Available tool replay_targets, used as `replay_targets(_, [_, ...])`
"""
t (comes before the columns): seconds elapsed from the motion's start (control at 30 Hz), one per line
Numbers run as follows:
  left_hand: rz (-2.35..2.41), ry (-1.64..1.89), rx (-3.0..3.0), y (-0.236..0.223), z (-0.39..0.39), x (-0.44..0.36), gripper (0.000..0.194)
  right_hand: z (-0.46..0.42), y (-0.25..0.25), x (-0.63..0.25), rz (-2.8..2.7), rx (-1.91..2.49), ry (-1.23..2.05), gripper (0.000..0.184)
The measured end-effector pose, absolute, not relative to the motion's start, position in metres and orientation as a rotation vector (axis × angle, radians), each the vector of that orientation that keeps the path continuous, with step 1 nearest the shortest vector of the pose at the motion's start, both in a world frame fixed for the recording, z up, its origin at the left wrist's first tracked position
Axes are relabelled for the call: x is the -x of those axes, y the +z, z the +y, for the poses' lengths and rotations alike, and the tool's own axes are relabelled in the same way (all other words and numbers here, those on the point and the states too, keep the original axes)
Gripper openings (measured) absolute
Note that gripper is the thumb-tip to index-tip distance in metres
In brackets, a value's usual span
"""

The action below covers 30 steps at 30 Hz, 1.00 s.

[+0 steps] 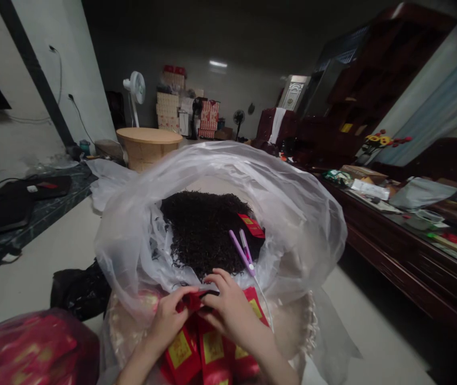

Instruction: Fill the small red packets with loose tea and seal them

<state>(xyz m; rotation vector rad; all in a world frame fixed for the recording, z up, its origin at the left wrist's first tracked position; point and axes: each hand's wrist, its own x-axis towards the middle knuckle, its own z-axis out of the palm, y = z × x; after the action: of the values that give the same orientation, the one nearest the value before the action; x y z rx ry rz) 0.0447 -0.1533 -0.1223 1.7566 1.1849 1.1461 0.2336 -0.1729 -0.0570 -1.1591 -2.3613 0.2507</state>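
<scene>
My left hand (171, 316) and my right hand (230, 303) meet at the near edge of a large clear plastic bag (312, 224). Between them is the mouth of a small red packet (194, 303); fingers of both hands pinch its edges, partly hiding it. Dark, dry, tea-like leaves (200, 230) fill the bag's inside. On the leaves lie a purple mini hair straightener (244, 255), its jaws apart and its cord running toward me, and another red packet (252, 225). Several red packets with yellow labels (212, 347) lie below my hands and forearms.
The bag sits on a round woven tray (312, 321). A bag of red packets (31, 347) and a black plastic bag (79, 289) are at left. A round wooden table (148, 141) stands behind. A cluttered dark wooden table (372, 230) runs along the right.
</scene>
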Motion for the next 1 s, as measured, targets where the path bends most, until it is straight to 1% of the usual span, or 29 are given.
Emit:
replay_targets(0.2, [1.184,1.113,-1.739,-0.118,-0.151,-0.046,0.025,-0.163,-0.067,-0.228,-2.375,1.286,0.229,0.013])
replay_targets(0.33, [1.209,1.091,-1.719,-0.115,-0.149,-0.048,0.025,-0.164,-0.053,-0.23,-2.322,1.168,0.394,0.011])
replay_targets(0.4, [1.22,1.098,-1.681,-0.117,-0.149,-0.048,0.024,-0.158,-0.045,-0.236,-2.189,1.119,0.495,0.011])
replay_targets(0.47, [1.233,1.119,-1.631,-0.121,-0.148,-0.048,0.026,-0.144,-0.042,-0.244,-2.055,1.131,0.512,0.013])
replay_targets(0.53, [1.245,1.144,-1.601,-0.126,-0.148,-0.047,0.027,-0.123,-0.043,-0.249,-2.035,1.176,0.447,0.023])
replay_targets(0.57, [1.252,1.151,-1.594,-0.128,-0.147,-0.046,0.028,-0.111,-0.044,-0.25,-2.066,1.228,0.401,0.033])
replay_targets(0.63, [1.255,1.16,-1.574,-0.129,-0.145,-0.044,0.029,-0.089,-0.045,-0.247,-2.223,1.325,0.32,0.05])
replay_targets(0.7, [1.259,1.183,-1.527,-0.128,-0.143,-0.04,0.032,-0.072,-0.044,-0.239,-2.407,1.387,0.239,0.059])
replay_targets(0.73, [1.27,1.2,-1.498,-0.126,-0.141,-0.038,0.034,-0.067,-0.042,-0.234,-2.489,1.406,0.199,0.059])
replay_targets(0.77, [1.286,1.22,-1.47,-0.123,-0.139,-0.036,0.036,-0.062,-0.04,-0.229,-2.551,1.427,0.159,0.055])
replay_targets(0.87, [1.325,1.29,-1.393,-0.117,-0.132,-0.032,0.039,-0.056,-0.034,-0.218,-2.589,1.542,0.094,0.037])
replay_targets(0.93, [1.323,1.34,-1.339,-0.115,-0.128,-0.03,0.041,-0.054,-0.035,-0.215,-2.536,1.635,0.082,0.033])
replay_targets(1.0, [1.321,1.38,-1.286,-0.116,-0.125,-0.03,0.044,-0.053,-0.038,-0.214,-2.503,1.677,0.078,0.033])
